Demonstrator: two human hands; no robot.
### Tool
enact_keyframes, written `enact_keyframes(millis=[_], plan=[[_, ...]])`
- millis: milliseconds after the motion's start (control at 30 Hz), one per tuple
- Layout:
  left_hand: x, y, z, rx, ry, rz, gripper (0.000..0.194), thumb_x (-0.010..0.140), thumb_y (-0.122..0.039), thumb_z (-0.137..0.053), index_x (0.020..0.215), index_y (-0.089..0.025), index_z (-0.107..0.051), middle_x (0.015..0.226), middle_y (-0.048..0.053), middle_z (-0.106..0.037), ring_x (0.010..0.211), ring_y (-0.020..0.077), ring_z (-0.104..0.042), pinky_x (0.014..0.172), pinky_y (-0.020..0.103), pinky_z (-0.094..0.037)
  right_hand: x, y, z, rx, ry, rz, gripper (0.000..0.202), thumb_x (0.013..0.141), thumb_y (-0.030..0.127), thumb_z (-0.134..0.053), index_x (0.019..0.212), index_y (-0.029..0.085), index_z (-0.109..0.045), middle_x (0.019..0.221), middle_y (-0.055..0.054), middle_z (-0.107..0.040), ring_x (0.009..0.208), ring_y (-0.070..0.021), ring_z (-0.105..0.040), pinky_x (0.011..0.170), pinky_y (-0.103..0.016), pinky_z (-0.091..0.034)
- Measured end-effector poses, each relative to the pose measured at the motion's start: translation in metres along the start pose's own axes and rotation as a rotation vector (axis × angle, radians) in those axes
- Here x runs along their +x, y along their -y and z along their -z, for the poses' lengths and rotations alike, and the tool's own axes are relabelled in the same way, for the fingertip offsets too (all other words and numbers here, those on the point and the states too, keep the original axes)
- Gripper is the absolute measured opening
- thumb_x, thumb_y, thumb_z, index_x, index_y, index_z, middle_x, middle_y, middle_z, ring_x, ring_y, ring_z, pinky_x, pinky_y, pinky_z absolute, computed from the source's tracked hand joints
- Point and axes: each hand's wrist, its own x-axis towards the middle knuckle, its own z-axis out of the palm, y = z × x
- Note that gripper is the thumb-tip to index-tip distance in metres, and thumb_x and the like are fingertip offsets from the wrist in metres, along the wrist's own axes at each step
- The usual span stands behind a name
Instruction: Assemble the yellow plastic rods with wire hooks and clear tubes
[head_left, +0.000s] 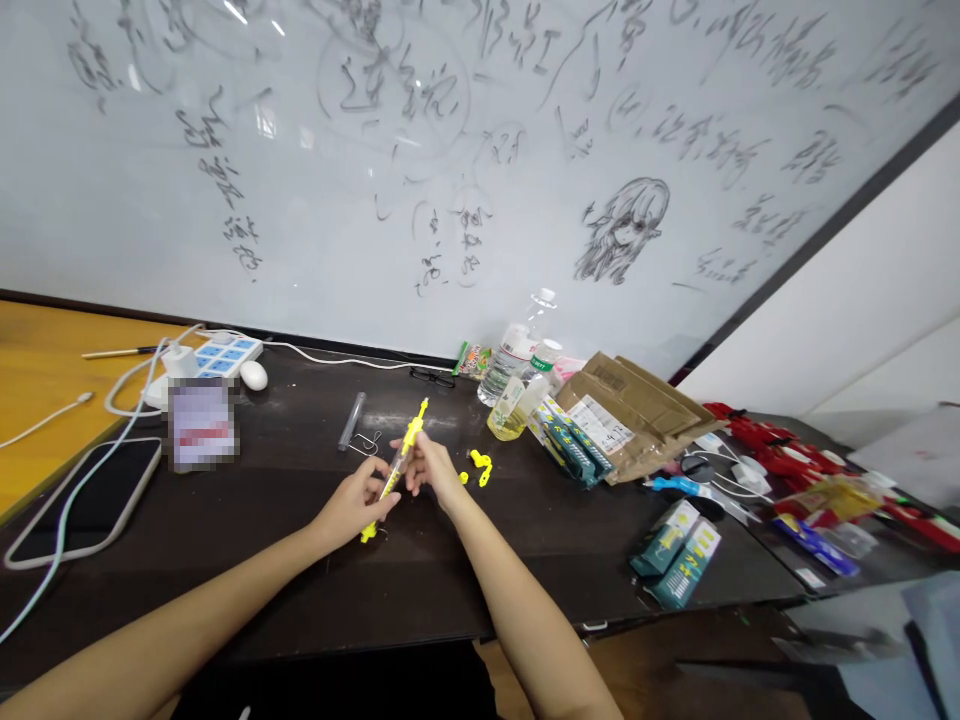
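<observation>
Both hands are on a slim clear tube with yellow ends (412, 434), tilted up and to the right above the dark table; its exact kind is unclear. My left hand (356, 505) is closed around the lower half, with the yellow bottom end sticking out below. Higher up, my right hand (431, 472) grips it near the middle, its fingers partly hidden behind the palm. Beyond my left hand lie another clear tube (352, 422) and thin bent wire hooks (366, 443). Small yellow plastic pieces (481, 466) rest to the right of my right hand.
Left are a phone (86, 500), a power strip (225, 355), cables and a white mouse (254, 375). Bottles (517, 405), green boxes (574, 445) and a cardboard parcel (637, 410) stand right. Two more boxes (675, 555) lie near the front edge. A whiteboard (300, 220) rises behind.
</observation>
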Motion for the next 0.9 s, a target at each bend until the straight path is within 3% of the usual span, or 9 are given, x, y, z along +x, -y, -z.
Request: enact_keyframes(millis=[67,167,267,367,467,633,733,833,900], plan=[[0.001,-0.001,0.002,-0.021,-0.040,0.016,0.029,0.077,-0.034,-0.058,0.092,-0.022,-0.037,0.052,-0.010,-0.053,0.046,0.0101,-0.052,0.050,0.020,-0.037,0.005,0.006,0.010,0.028,-0.166,-0.032,0.051,0.078,0.064,-0.046,0.079,0.015,-0.058,0.051,0.002,-0.054,0.035,-0.0085,-0.048,0.029,-0.017,-0.036],[0.001,-0.001,0.004,-0.039,-0.040,0.021,0.030,0.076,-0.035,-0.060,0.092,-0.022,-0.037,0.051,-0.010,-0.052,0.045,0.0099,-0.052,0.050,0.020,-0.037,0.007,0.013,0.017,0.102,-0.352,0.095,0.044,0.077,0.060,-0.051,0.087,0.018,-0.058,0.071,-0.002,-0.064,0.053,-0.0117,-0.059,0.040,-0.020,-0.046],[0.001,0.001,0.004,-0.027,0.000,0.012,0.029,0.076,-0.034,-0.060,0.092,-0.021,-0.039,0.052,-0.009,-0.053,0.046,0.0097,-0.052,0.050,0.020,-0.038,0.002,0.012,0.007,0.155,-0.214,0.206,0.039,0.076,0.054,-0.058,0.098,0.022,-0.059,0.092,-0.003,-0.066,0.079,-0.0135,-0.063,0.062,-0.022,-0.051],[0.001,0.003,0.004,0.012,-0.002,-0.011,0.027,0.077,-0.034,-0.059,0.093,-0.020,-0.041,0.052,-0.009,-0.052,0.045,0.0096,-0.051,0.050,0.020,-0.039,-0.006,0.001,-0.012,0.181,0.108,0.093,0.042,0.078,0.055,-0.055,0.106,0.024,-0.059,0.092,-0.003,-0.067,0.084,-0.0153,-0.063,0.069,-0.026,-0.050],[0.003,0.005,0.006,0.049,-0.035,-0.029,0.022,0.080,-0.035,-0.056,0.091,-0.020,-0.044,0.054,-0.008,-0.052,0.048,0.0102,-0.052,0.053,0.022,-0.041,-0.009,-0.013,-0.027,0.141,0.224,-0.019,0.044,0.076,0.057,-0.056,0.102,0.023,-0.062,0.087,-0.003,-0.067,0.079,-0.0163,-0.063,0.067,-0.026,-0.049],[0.008,0.009,0.009,-0.006,-0.170,-0.035,0.028,0.079,-0.040,-0.058,0.088,-0.020,-0.042,0.077,-0.002,-0.060,0.062,0.0127,-0.060,0.058,0.025,-0.047,-0.007,-0.028,-0.028,0.138,0.270,-0.028,0.045,0.077,0.058,-0.055,0.109,0.025,-0.060,0.097,-0.003,-0.064,0.087,-0.0157,-0.061,0.075,-0.029,-0.049],[0.010,0.010,0.009,-0.136,-0.107,0.003,0.035,0.079,-0.043,-0.058,0.100,-0.020,-0.042,0.086,0.001,-0.062,0.050,0.0095,-0.056,0.050,0.024,-0.046,-0.004,-0.028,-0.024,0.144,0.271,-0.012,0.047,0.075,0.054,-0.059,0.114,0.028,-0.057,0.104,-0.001,-0.063,0.091,-0.0153,-0.059,0.080,-0.030,-0.048],[0.012,0.011,0.010,-0.228,-0.079,0.020,0.042,0.077,-0.045,-0.059,0.105,-0.019,-0.043,0.076,0.000,-0.063,0.040,0.0067,-0.049,0.041,0.020,-0.040,0.000,-0.018,-0.020,0.182,0.133,0.050,0.048,0.072,0.048,-0.064,0.116,0.030,-0.053,0.110,-0.001,-0.061,0.091,-0.0157,-0.059,0.077,-0.030,-0.049],[0.013,0.011,0.012,-0.248,-0.116,0.034,0.044,0.075,-0.046,-0.061,0.104,-0.018,-0.043,0.071,-0.001,-0.063,0.037,0.0061,-0.047,0.039,0.019,-0.038,-0.001,-0.004,-0.015,0.191,-0.062,0.152,0.042,0.074,0.044,-0.062,0.113,0.029,-0.054,0.111,-0.002,-0.060,0.094,-0.0162,-0.058,0.074,-0.028,-0.050]])
